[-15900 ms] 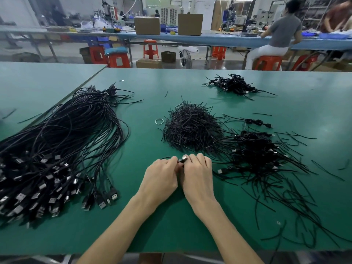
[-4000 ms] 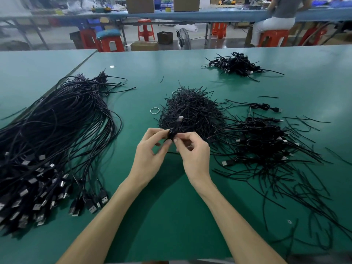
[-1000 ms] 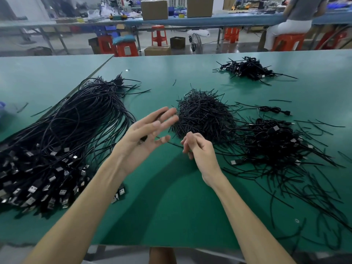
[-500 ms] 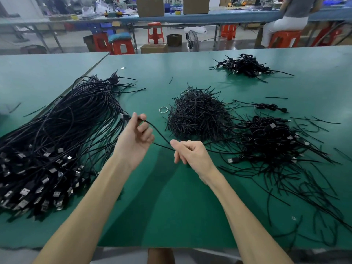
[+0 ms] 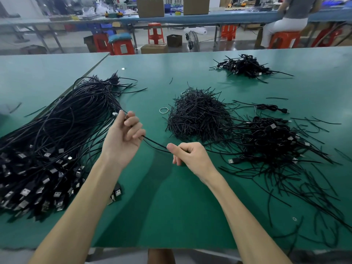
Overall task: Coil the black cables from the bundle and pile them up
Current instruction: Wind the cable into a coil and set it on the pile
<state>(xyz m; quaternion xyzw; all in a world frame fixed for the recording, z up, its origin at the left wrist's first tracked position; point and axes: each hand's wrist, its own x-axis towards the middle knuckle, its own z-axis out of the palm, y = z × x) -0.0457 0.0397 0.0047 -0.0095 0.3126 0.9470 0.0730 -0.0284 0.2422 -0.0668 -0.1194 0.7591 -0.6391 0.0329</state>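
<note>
We look down on green-matted table (image 5: 171,216); second like table (image 5: 38,73) butts against it at left. Beyond far edge we see grey glossy floor (image 5: 66,40), orange plastic stools (image 5: 156,33), one stool with teal cushion (image 5: 122,44), small floor fan (image 5: 193,40), brown carton (image 5: 154,48). Farther back we make out long blue-topped bench (image 5: 238,15) carrying two cardboard boxes (image 5: 150,6). At right, person (image 5: 291,18) in grey top sits on orange stool.

No text, label, brand or number can be read anywhere. The two cardboard boxes (image 5: 150,6) on the far bench (image 5: 238,15) show only plain brown sides, and the plugs (image 5: 24,191) of the cable bundle (image 5: 62,126) are too small to show any mark.
</note>
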